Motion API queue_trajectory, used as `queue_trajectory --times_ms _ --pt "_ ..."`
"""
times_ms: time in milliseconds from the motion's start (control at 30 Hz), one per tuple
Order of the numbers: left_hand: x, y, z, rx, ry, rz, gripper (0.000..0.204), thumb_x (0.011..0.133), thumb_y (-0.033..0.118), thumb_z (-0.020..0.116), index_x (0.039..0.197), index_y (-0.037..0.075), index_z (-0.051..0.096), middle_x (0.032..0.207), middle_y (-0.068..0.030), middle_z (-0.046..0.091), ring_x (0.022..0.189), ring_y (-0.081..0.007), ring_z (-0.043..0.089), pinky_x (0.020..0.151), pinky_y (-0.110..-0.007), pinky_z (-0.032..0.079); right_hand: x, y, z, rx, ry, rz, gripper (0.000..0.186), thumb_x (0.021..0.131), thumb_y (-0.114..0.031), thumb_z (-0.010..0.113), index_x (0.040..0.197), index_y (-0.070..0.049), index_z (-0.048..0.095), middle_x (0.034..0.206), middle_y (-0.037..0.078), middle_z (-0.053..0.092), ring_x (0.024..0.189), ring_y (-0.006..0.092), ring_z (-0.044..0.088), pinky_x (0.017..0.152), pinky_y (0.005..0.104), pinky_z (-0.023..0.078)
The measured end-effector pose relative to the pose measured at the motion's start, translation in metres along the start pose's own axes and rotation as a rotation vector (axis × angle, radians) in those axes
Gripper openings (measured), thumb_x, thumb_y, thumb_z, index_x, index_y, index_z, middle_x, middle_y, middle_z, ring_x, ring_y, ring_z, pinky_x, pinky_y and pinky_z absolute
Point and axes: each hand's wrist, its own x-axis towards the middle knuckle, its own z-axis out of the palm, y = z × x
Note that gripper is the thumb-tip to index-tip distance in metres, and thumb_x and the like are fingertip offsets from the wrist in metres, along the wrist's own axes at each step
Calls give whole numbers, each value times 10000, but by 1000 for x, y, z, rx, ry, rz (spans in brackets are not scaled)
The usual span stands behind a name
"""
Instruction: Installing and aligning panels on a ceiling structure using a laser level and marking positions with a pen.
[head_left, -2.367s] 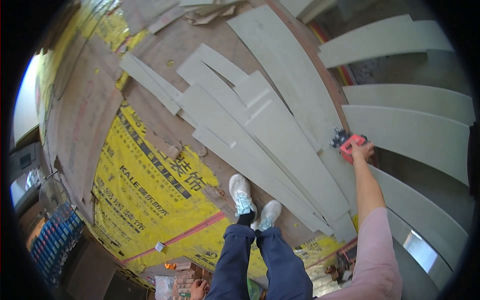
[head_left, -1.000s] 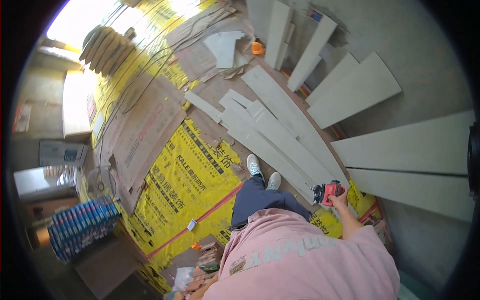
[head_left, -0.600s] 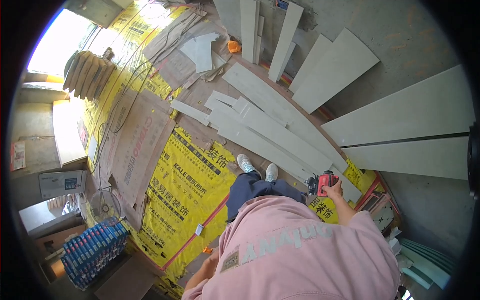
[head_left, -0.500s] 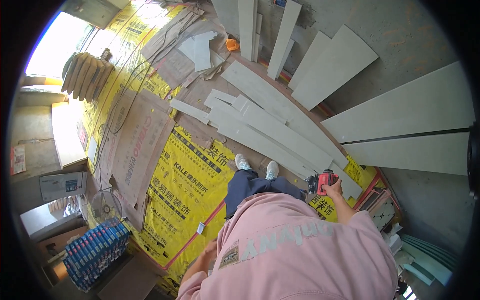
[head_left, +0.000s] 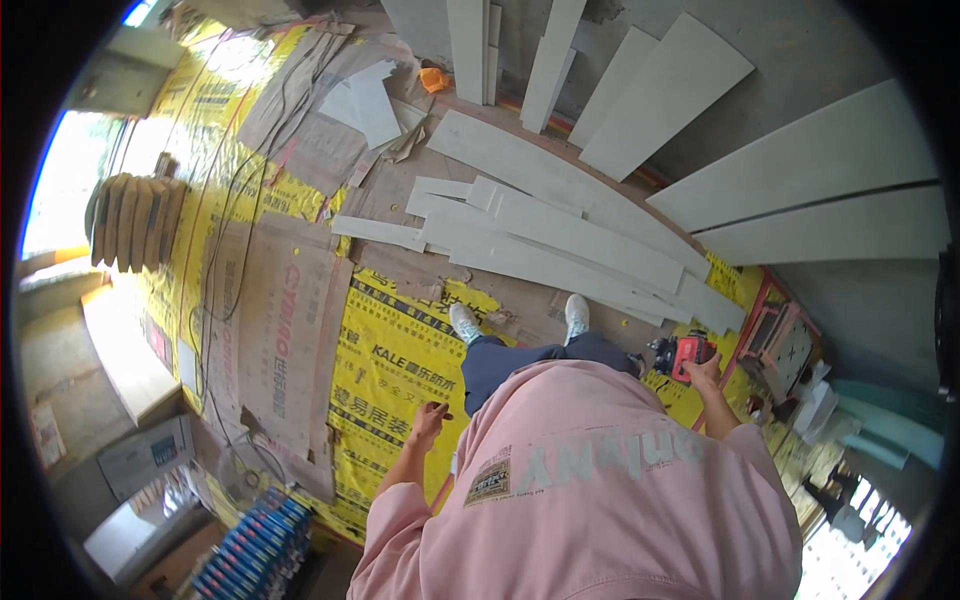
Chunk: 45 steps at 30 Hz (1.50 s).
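At my right side, my right hand is closed around a red and black laser level, held out in front of my hip. Its black end points toward my legs and its red body is against my fingers. My left hand hangs at my left side above the yellow floor sheet, fingers curled together. Something small and dark shows at its fingertips, too small to name. Beyond my feet, long pale tile strips lie overlapping on the floor.
Large pale tile pieces lean against the grey wall. Cables run over cardboard at the left. Stacked blue boxes and a fan stand lower left. An orange object lies near the wall.
The view has turned, shifting the room's things. My left hand has come forward from beside my body into fuller view. The laser level stays in my right hand, and my feet stand farther apart.
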Motion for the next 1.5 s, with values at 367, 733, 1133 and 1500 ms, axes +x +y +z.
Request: queue_trajectory --times_ms 367,733,1133,1500 --pt "86 13 -245 -77 190 29 311 907 236 573 1047 -36 627 842 -123 692 479 -121 450 432 -293 350 -183 -55 38 -71 -29 64 932 605 -297 852 1370 -92 362 1206 205 612 1099 399 603 973 454 472" --pt "110 207 -231 63 61 385 268 941 229 567 1029 -18 623 887 -79 693 500 -81 398 454 -260 341 -210 -50 99 154 -30 105 865 593 -279 853 1283 -49 385 1120 191 637 1034 374 635 922 449 503" --pt "97 281 -189 360 45 287 294 916 277 599 1065 24 619 855 -75 700 460 -78 411 429 -249 339 -167 -55 122 311 -152 227 987 517 -358 858 1327 -88 363 1164 183 622 1078 385 617 934 471 486" --pt "85 343 -162 550 70 225 284 897 251 634 1025 -3 639 820 -95 706 500 -98 470 459 -272 373 -98 -66 131 434 -15 219 923 574 -380 820 1287 -27 352 1100 229 631 1004 412 639 875 488 505"
